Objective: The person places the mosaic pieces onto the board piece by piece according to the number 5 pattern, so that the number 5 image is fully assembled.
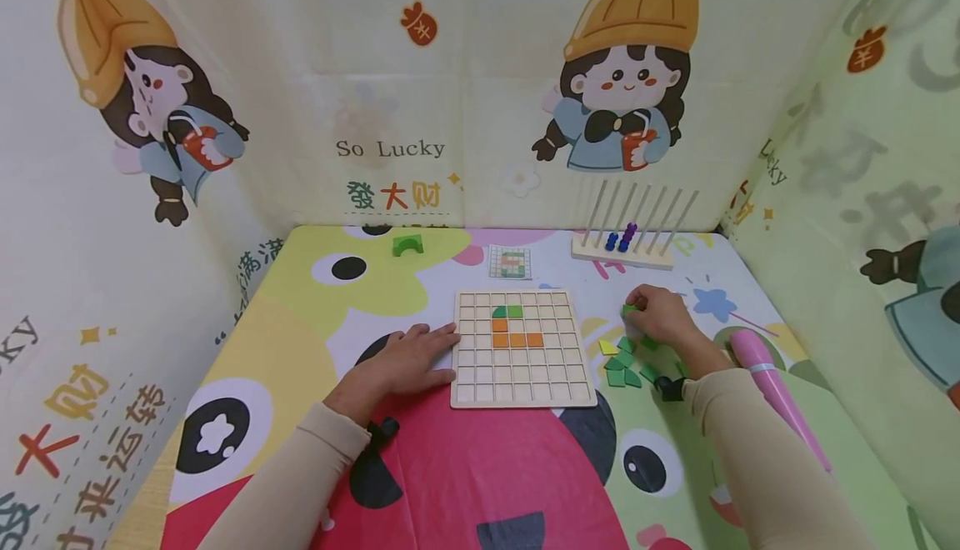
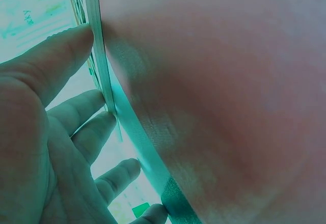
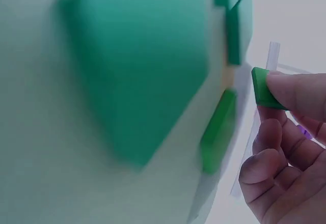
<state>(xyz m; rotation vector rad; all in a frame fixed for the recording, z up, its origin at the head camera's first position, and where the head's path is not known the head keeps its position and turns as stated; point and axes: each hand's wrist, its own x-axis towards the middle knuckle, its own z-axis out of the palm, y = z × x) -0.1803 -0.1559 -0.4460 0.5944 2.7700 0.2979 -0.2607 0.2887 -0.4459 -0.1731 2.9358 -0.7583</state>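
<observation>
A wooden grid board point(image 1: 472, 367) lies on the patterned cloth. In its squares sit a green quarter-round tile point(image 1: 499, 312), a green square tile point(image 1: 515, 312) and several orange tiles point(image 1: 517, 340). My left hand point(image 1: 411, 360) rests flat at the board's left side, its fingertips against the edge, as the left wrist view also shows. My right hand point(image 1: 662, 317) pinches a green tile point(image 3: 262, 87) between thumb and fingers, just above the loose pieces. Below it are several loose green tiles point(image 1: 617, 377) and a yellow tile point(image 1: 607, 348), right of the board.
A small pattern card point(image 1: 510, 262) lies behind the board. Farther back stand a green arch block point(image 1: 408, 245) and a wooden peg rack point(image 1: 622, 253) with blue and purple beads. At the right lies a pink stick-shaped object point(image 1: 776, 396). Printed cloth walls enclose the table.
</observation>
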